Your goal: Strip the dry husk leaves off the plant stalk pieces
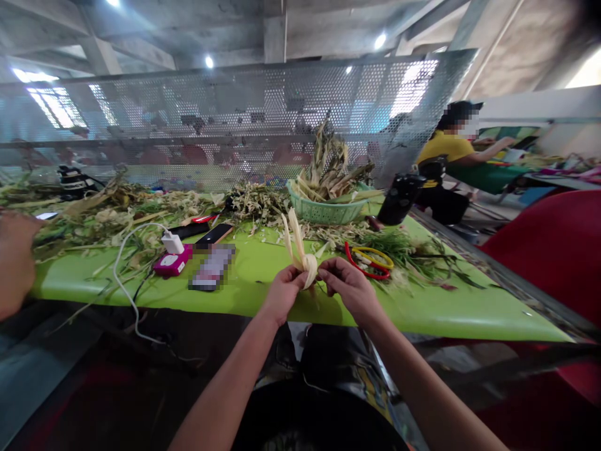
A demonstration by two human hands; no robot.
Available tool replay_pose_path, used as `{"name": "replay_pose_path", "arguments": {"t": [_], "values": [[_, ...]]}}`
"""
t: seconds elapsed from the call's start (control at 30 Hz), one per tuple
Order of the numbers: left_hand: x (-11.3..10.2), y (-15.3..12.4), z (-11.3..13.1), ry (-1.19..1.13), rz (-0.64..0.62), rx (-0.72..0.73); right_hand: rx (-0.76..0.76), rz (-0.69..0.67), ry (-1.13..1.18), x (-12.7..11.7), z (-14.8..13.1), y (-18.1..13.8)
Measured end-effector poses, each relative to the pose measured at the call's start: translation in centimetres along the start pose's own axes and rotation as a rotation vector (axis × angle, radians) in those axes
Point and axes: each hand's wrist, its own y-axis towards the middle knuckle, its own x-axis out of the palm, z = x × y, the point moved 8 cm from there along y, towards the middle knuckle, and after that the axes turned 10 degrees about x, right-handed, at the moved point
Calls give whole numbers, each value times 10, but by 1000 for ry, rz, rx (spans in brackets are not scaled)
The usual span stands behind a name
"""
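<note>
Pale dry corn husk strips, folded into a loop with two ends sticking up, are held over the front of the green table. My left hand is closed on the base of the loop, thumb against its side. At the loop's right edge, my right hand is closed in a pinch on the husk, its fingertips touching it. Part of the husk is hidden behind my fingers. Just right of my right hand lie scissors with red handles and a yellow-handled tool.
A green basket of dry husks stands at the back of the green table. Left are a phone, a magenta power block with a white cable, and plant scraps. Another person's arm enters at left; a co-worker sits right.
</note>
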Motion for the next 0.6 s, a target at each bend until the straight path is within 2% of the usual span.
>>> {"name": "replay_pose_path", "arguments": {"t": [0.2, 0.33, 0.5, 0.6], "values": [[-1, 2, -2, 20, -16, 15, 23, -51, -18, 6, 3, 1], [-4, 0, -5, 37, -19, -61, -54, 39, 2, -5, -2, 3], [-9, -1, -8, -44, 16, -142, -135, 145, -108, -36, -7, 10], [-15, 0, -5, -94, 59, -132, -152, 296, -456, -73, -12, 19]]}}
